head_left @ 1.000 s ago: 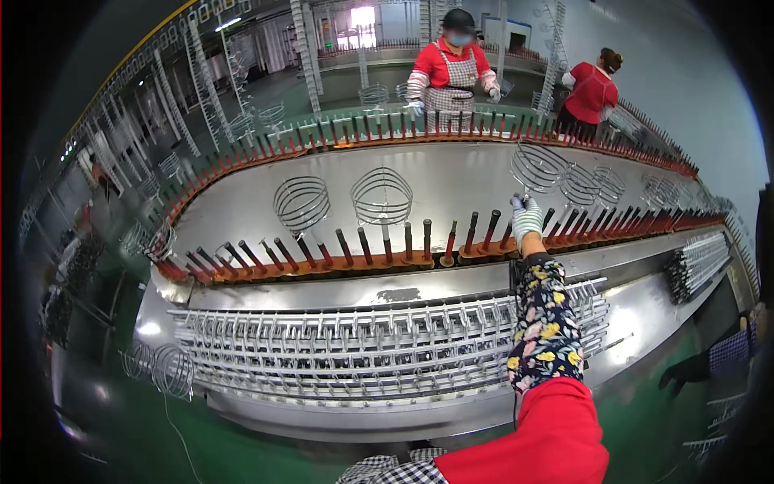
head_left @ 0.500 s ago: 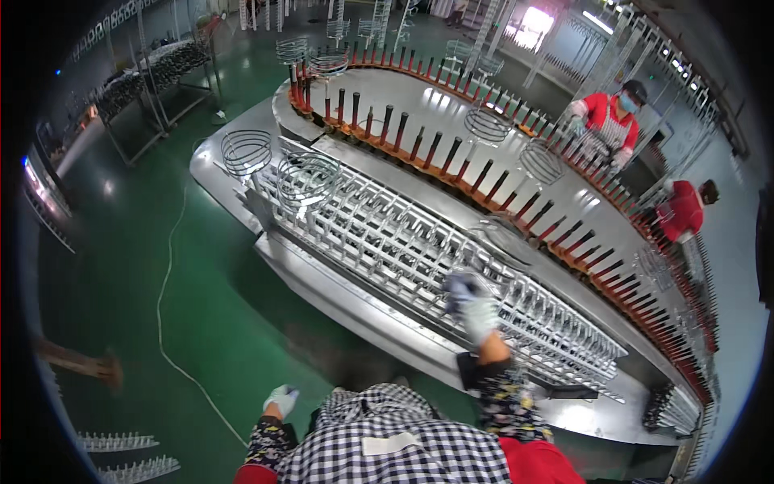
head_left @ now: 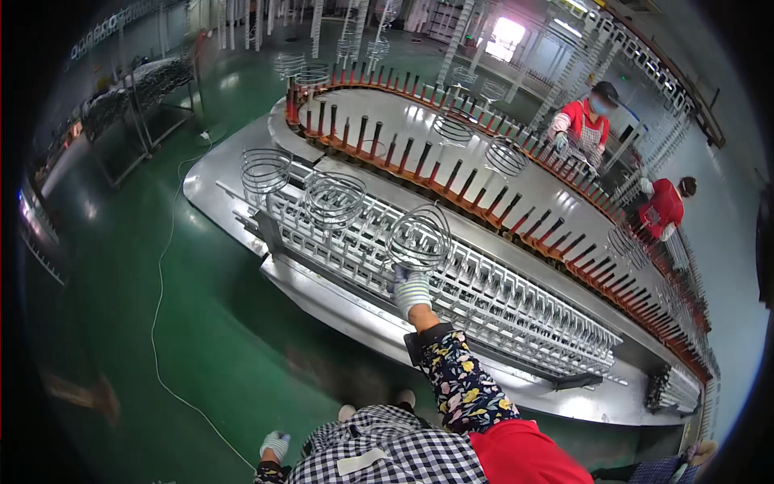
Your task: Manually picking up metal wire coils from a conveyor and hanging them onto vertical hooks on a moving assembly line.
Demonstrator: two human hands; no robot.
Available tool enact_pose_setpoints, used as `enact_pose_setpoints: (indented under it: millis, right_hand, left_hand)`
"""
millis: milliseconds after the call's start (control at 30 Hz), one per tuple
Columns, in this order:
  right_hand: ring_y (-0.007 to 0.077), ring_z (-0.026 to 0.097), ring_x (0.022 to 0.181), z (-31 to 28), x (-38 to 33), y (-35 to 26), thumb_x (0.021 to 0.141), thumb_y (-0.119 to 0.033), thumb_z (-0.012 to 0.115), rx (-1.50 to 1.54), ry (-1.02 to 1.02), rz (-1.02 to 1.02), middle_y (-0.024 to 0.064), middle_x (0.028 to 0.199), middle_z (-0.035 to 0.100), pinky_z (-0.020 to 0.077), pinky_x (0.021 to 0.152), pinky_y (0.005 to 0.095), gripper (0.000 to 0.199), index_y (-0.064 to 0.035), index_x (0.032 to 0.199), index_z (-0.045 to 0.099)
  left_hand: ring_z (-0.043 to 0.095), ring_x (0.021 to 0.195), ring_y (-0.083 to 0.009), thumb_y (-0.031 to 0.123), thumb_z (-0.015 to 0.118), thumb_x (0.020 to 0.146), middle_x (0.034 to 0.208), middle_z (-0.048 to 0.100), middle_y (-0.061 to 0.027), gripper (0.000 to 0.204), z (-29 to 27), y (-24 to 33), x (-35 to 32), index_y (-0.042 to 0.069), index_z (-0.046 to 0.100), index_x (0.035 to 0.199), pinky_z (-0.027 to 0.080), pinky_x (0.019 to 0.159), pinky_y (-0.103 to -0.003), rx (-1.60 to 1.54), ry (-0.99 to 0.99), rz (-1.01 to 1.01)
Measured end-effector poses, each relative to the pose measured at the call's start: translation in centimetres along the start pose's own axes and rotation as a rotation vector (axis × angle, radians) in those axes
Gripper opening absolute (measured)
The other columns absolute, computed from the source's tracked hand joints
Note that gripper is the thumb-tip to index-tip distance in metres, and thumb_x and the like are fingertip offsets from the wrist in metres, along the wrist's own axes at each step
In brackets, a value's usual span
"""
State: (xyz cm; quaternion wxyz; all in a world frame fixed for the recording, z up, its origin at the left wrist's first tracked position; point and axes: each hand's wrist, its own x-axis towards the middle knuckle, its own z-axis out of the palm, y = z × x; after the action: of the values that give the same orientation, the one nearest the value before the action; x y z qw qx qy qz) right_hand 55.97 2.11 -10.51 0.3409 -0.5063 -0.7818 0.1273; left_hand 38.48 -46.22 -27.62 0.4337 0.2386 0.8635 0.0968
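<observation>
My right hand (head_left: 412,292), in a striped knit glove with dark fingertips, reaches over a long rack of silvery metal bars (head_left: 492,302) with rows of small prongs. It is closed at the foot of a round wire spiral (head_left: 418,237), which stands up above the fingers; the exact grip is partly hidden. Two similar spirals stand farther left on the rack: a middle wire spiral (head_left: 334,200) and a leftmost wire spiral (head_left: 266,171). Low at my left side hangs my left hand (head_left: 275,445), also gloved, its fingers loosely apart and nothing seen in them.
Behind the rack, black-tipped red posts (head_left: 415,159) line an oval conveyor around a metal table (head_left: 387,105). Two people in red, a masked person (head_left: 582,129) and a bending person (head_left: 663,206), work across it. A white cable (head_left: 158,323) crosses the green floor.
My right hand has moved left along the rack, and the wire spiral above it has come left too, now upright. My left hand stays low, and the whole view has shifted slightly.
</observation>
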Motion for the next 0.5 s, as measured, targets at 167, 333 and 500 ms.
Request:
enact_pose_setpoints:
  millis: [167, 333, 500]
  right_hand:
    - [0.0349, 0.053, 0.096, -2.5, -1.0, 1.5, 0.085, -0.029, 0.037, -0.069, -0.169, 0.14, 0.0205, 0.105, 0.056, 0.041, 0.083, 0.0415, 0.038, -0.0002, 0.104, 0.054]
    - [0.0372, 0.053, 0.094, -3.0, -3.9, -0.8, 0.084, -0.026, 0.045, 0.176, -0.401, 0.282, 0.0232, 0.101, 0.056, 0.0421, 0.082, 0.0419, 0.036, -0.0023, 0.111, 0.049]
    - [0.0358, 0.055, 0.09, -16.6, -9.0, 7.1, 0.084, -0.022, 0.048, 0.339, -0.285, -0.101, 0.0216, 0.1, 0.056, 0.0449, 0.078, 0.0391, 0.036, -0.0054, 0.116, 0.044]
  left_hand:
    - [0.058, 0.091, -0.0291, 0.03, 0.055, 0.076, 0.095, 0.061, -0.0163, 0.034, 3.6, 6.0, 1.5, 0.002, 0.06, 0.096, 0.044, 0.08, -0.033, 0.061, -0.088, 0.139]
    - [0.057, 0.088, -0.019, 0.022, 0.055, 0.081, 0.094, 0.061, -0.0153, 0.036, 2.9, 13.1, 5.4, 0.0, 0.053, 0.109, 0.045, 0.078, -0.028, -0.222, -0.21, 0.281]
    - [0.052, 0.1, -0.0277, 0.029, 0.051, 0.082, 0.105, 0.057, -0.0171, 0.036, 1.2, 34.9, -5.7, 0.002, 0.054, 0.106, 0.039, 0.087, -0.033, 0.014, -0.2, 0.894]
